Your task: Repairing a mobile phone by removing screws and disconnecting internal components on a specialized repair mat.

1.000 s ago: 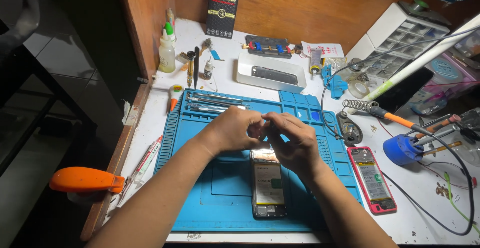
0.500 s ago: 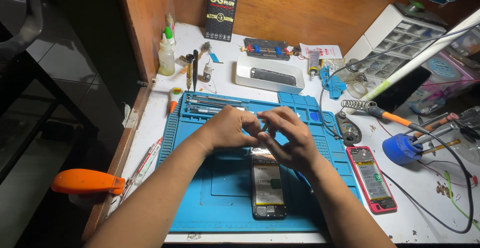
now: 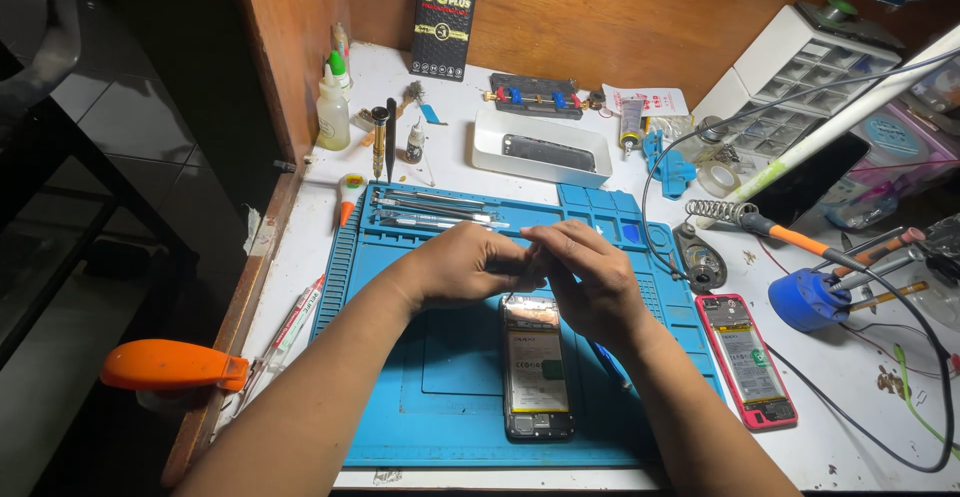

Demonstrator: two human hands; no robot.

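Observation:
An opened black phone (image 3: 537,369) lies lengthwise on a blue repair mat (image 3: 400,397), its battery and inner parts showing. My left hand (image 3: 462,265) and my right hand (image 3: 590,275) meet just above the phone's top end, fingertips pinched together. Whatever they pinch is too small and hidden to make out. A blue-handled tool (image 3: 606,362) lies on the mat under my right wrist.
Metal tweezers (image 3: 440,217) rest in the mat's top groove. A second opened phone with a red frame (image 3: 746,359) lies to the right, beside a soldering iron (image 3: 790,239) and a blue holder (image 3: 808,299). A white tray (image 3: 541,149), bottles (image 3: 333,115), and an orange clamp (image 3: 170,365) surround the mat.
Both hands stay pinched together over the phone's top end, with only slight finger shifts. The view has shifted a little.

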